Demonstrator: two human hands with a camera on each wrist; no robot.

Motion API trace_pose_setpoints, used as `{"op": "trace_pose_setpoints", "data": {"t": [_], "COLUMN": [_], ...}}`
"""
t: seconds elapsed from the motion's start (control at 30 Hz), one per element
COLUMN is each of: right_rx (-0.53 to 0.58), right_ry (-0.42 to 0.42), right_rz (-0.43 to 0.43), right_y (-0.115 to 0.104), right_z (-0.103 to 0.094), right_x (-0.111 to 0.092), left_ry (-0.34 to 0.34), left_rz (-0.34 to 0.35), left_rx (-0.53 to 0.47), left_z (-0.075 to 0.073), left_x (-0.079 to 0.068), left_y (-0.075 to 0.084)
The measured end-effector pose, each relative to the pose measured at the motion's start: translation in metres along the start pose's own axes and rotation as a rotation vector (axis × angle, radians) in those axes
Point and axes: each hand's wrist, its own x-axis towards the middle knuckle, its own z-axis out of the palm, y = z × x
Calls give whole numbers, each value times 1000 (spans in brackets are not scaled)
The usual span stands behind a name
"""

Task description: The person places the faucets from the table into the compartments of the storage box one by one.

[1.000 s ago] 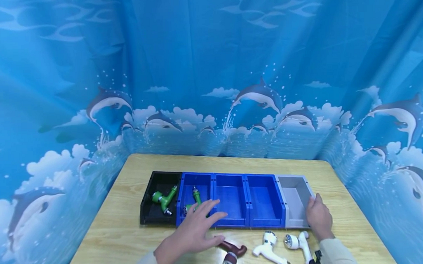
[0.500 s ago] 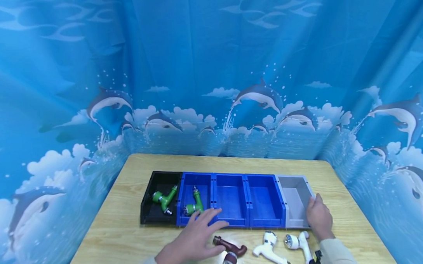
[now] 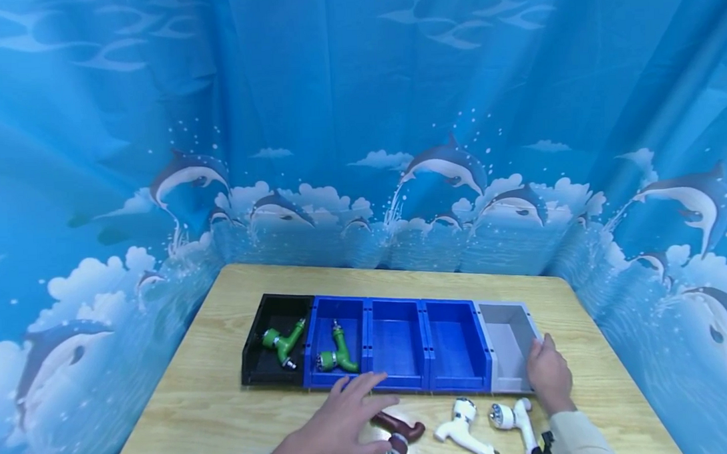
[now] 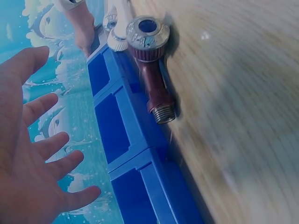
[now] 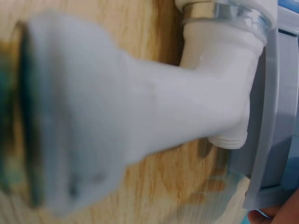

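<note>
The left hand (image 3: 340,425) is empty, its fingers spread near the dark red faucet (image 3: 409,432) on the tabletop (image 3: 196,420). The right hand (image 3: 549,374) seems to grip the grey bin (image 3: 507,349) by its outer wall, fingertips mostly hidden. Between the hands lie two white faucets (image 3: 463,434). Farther off, green faucets (image 3: 280,343) occupy the black bin (image 3: 269,377) and leftmost blue bin (image 3: 350,313).

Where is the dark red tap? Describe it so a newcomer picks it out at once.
Across the wooden table runs a row of bins. In front of the blue ones, near the person's left hand, lies the dark red tap. Its colour sets it apart: the white taps lie to its right, and the green taps sit in bins.
</note>
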Motion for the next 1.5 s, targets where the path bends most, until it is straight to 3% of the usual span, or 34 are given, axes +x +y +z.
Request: {"op": "trace_pose_setpoints", "data": {"t": [0.3, 0.67, 1.07, 1.17, 1.5], "right_rx": [1, 6, 12, 13, 6], "right_ry": [-4, -1, -2, -2, 1], "right_rz": [11, 13, -2, -8, 1], "right_y": [2, 3, 2, 2, 0], "right_z": [3, 5, 1, -1, -1], "right_x": [-4, -7, -3, -1, 3], "left_ry": [-93, -138, -12, -8, -102], "left_rz": [12, 15, 85, 76, -17], "left_rx": [-39, -51, 69, 78, 9], "left_z": [10, 21, 33, 33, 28], "left_x": [2, 5, 5, 6, 10], "left_y": [2, 5, 3, 3, 5]}}
